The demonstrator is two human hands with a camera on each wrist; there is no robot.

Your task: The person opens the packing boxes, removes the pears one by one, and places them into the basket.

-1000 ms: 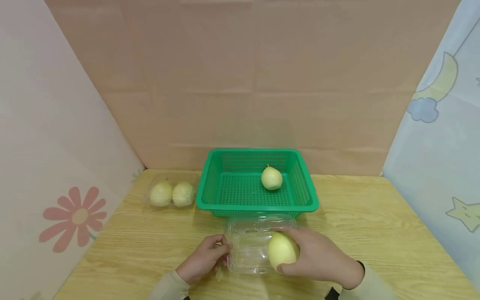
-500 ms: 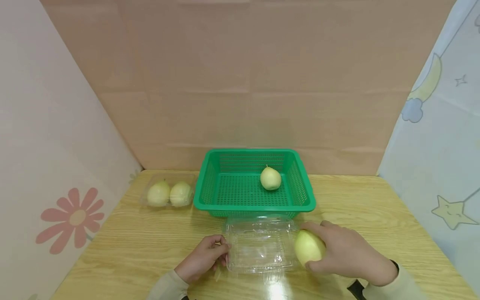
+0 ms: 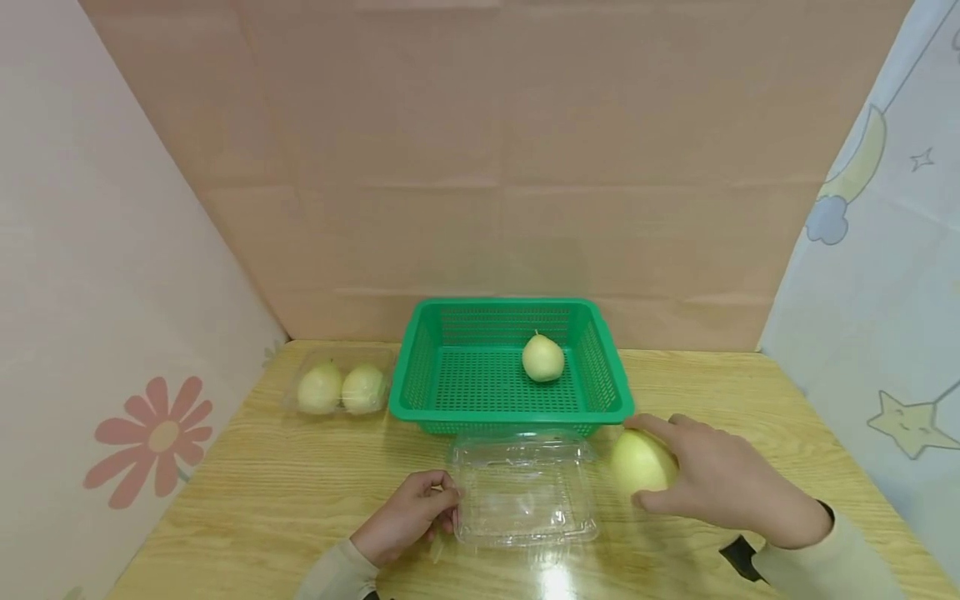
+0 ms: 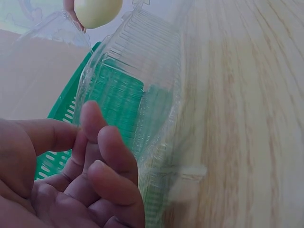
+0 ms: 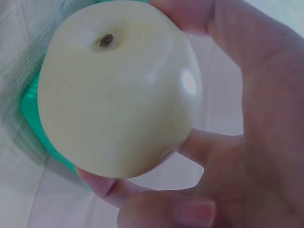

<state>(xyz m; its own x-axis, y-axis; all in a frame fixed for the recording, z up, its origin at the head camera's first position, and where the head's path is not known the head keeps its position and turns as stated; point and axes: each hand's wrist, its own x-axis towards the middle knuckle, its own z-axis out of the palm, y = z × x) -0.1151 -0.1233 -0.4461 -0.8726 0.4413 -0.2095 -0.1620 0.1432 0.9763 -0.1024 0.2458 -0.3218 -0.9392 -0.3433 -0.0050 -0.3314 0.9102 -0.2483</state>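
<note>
At the far left, a pale wall (image 3: 142,267) shows a pink flower (image 3: 162,436). Next, on the wooden table (image 3: 262,500), there is a clear box (image 3: 375,358) with two pears (image 3: 319,387) side by side inside it, just beside the green basket. Nearer to the person, the left hand (image 3: 408,512) pinches the left edge of a plastic container (image 3: 517,504) between thumb and finger; its other fingers are loosely bent. The container lies just in front of the green basket (image 3: 510,418), in which one pear (image 3: 543,358) rests toward the right side. To the right of the container, the right hand (image 3: 723,479) grips the yellow pear (image 3: 641,462) with its fingers curved around it. The right wall (image 3: 892,300) bears a star (image 3: 907,423).
</note>
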